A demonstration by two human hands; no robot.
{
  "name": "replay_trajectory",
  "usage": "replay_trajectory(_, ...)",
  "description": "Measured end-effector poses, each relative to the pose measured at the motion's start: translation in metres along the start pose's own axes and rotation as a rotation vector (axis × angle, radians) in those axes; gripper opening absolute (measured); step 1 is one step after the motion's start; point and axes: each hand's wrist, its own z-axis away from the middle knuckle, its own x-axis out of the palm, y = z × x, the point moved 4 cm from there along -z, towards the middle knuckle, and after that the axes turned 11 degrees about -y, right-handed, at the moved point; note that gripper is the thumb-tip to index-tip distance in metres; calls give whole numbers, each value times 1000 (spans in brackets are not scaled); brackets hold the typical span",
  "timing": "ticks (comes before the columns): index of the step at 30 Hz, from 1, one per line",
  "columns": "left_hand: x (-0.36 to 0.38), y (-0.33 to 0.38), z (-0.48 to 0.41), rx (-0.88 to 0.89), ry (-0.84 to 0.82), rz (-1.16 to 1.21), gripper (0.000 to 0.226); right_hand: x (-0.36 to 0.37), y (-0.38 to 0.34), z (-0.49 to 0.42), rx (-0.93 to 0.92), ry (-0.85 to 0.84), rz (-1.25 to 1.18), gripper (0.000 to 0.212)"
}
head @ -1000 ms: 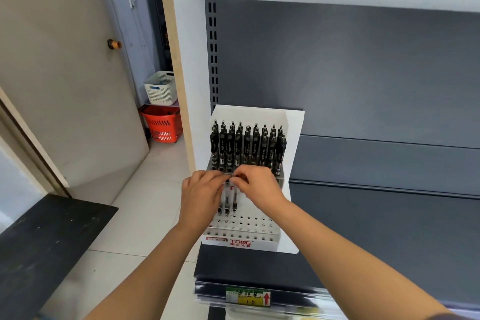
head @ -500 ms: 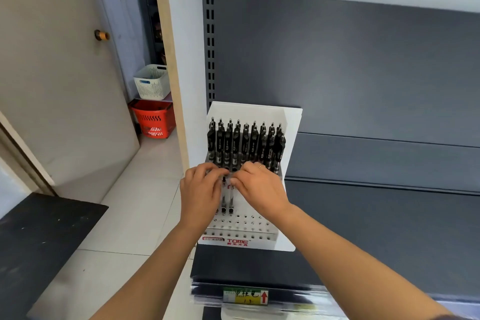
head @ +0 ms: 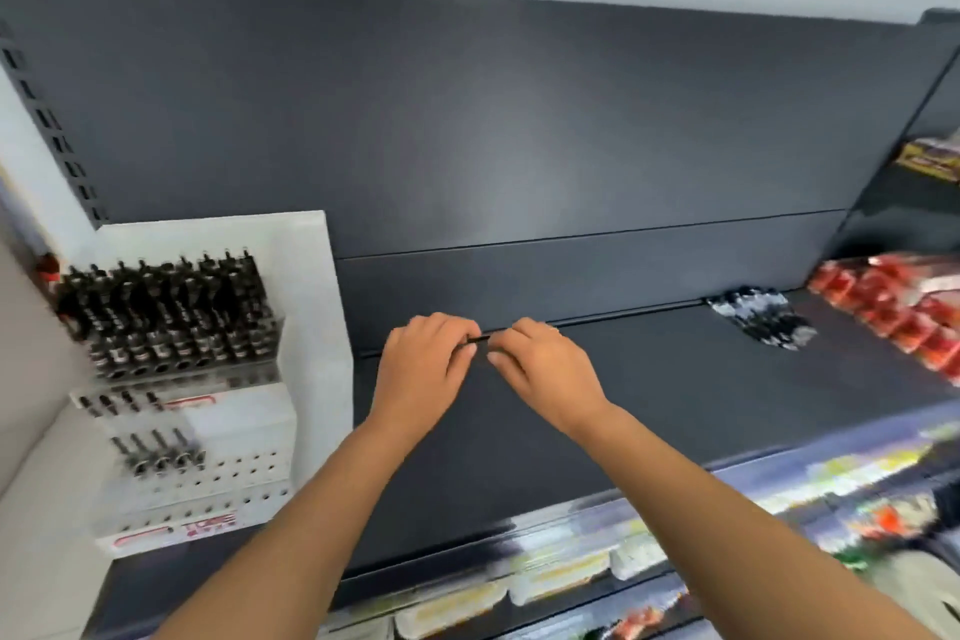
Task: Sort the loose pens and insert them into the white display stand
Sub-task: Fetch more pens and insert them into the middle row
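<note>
The left hand (head: 423,369) and right hand (head: 540,369) are pinching one pen (head: 479,339) between curled fingers above the shelf (head: 675,405). The stand (head: 306,276) is sitting at nine o'clock, loose pens (head: 763,320) at two.

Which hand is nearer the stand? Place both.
Left. The left hand is just right of the stand, not touching; the right hand is farther right, beyond it. Both pinch one pen.

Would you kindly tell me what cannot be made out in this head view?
Head view:
Thin black item, pinched between left hand and right hand: fingers cover its ends, so its kind is unclear.
White display stand: motion blur makes its label unreadable.
Black-and-white pile at the shelf back: blurred, no count possible.
Red packets: blurred, cut by the right edge.
</note>
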Motion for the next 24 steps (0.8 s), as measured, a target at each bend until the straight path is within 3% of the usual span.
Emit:
replay_trajectory(8,129,168,-90,144,-195,110,21,-66,216,107,321,26,-28,31)
replay_trajectory(13,185,234,-144,206,-288,101,23,-88,311,141,451,48,-78,30)
replay_trajectory(19,273,268,-216,206,-489,32,32,-92,406,136,526,-33,-93,30)
replay_trajectory(24,358,269,-274,94,-732,-33,42,-84,479,102,566,-185,-104,32)
